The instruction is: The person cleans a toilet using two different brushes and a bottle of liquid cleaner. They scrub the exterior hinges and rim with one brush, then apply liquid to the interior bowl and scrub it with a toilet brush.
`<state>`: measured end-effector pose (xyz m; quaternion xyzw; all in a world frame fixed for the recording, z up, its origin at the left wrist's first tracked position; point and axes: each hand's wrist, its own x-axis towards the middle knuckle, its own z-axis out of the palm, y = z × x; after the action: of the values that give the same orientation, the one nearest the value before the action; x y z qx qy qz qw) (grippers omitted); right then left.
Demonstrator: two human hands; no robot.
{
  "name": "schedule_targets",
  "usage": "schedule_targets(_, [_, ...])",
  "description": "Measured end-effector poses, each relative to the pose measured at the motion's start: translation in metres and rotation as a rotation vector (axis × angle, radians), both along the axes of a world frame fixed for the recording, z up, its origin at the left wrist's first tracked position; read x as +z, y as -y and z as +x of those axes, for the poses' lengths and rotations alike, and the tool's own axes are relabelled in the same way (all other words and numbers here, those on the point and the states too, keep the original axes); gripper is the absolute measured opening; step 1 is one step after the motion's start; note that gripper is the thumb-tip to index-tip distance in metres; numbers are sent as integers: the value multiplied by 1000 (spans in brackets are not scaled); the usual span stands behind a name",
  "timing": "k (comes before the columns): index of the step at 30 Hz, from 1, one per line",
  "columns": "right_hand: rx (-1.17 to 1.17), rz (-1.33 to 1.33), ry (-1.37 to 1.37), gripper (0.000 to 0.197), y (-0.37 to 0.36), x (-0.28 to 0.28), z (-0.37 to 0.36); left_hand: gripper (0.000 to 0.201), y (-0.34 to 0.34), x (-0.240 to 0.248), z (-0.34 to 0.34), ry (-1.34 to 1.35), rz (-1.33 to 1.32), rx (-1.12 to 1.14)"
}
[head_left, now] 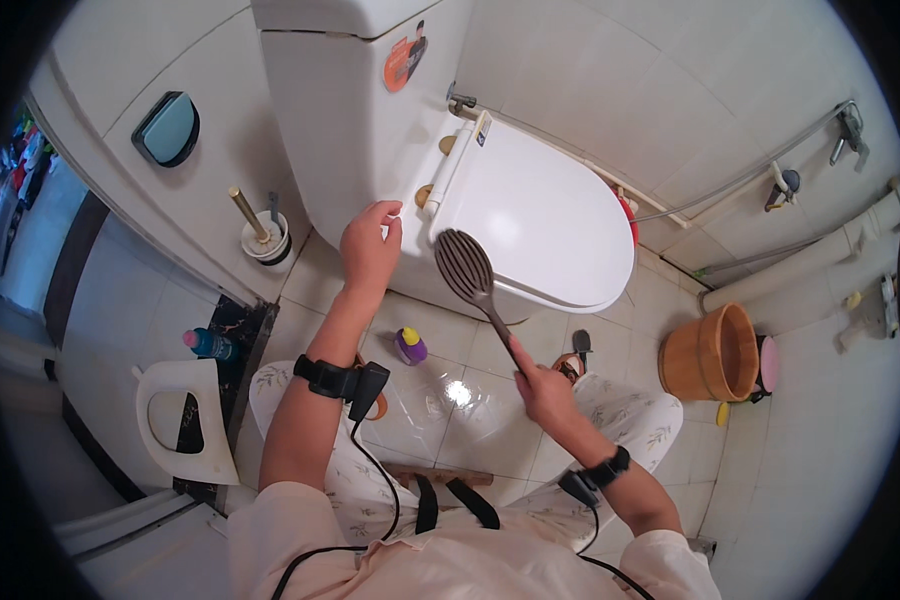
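My right hand is closed around the handle of a dark slotted turner. Its slotted head points up and to the left, over the near edge of a white toilet's closed lid. Beside the toilet tank, near the lid's hinge, I hold up my left hand with loosely bent fingers. A gap shows between its thumb and fingers, and nothing is visible in it. Below, a purple bottle with a yellow cap stands on the tiled floor between my knees and the toilet.
A toilet brush in a white holder stands left of the toilet. At the left are a white plastic seat and a blue bottle. A wooden bucket sits at the right, below a wall-mounted sprayer hose.
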<state>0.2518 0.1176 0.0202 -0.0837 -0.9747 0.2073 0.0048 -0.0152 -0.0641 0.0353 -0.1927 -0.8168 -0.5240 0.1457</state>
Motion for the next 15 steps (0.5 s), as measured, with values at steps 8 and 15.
schedule_targets(8, [-6,87,33,59,-19,12,-15,18,1,16,1,-17,6,-20])
schedule_targets(15, [5,130,-52,65,-1,-15,-32,19,-3,14,7,-14,-53,-19])
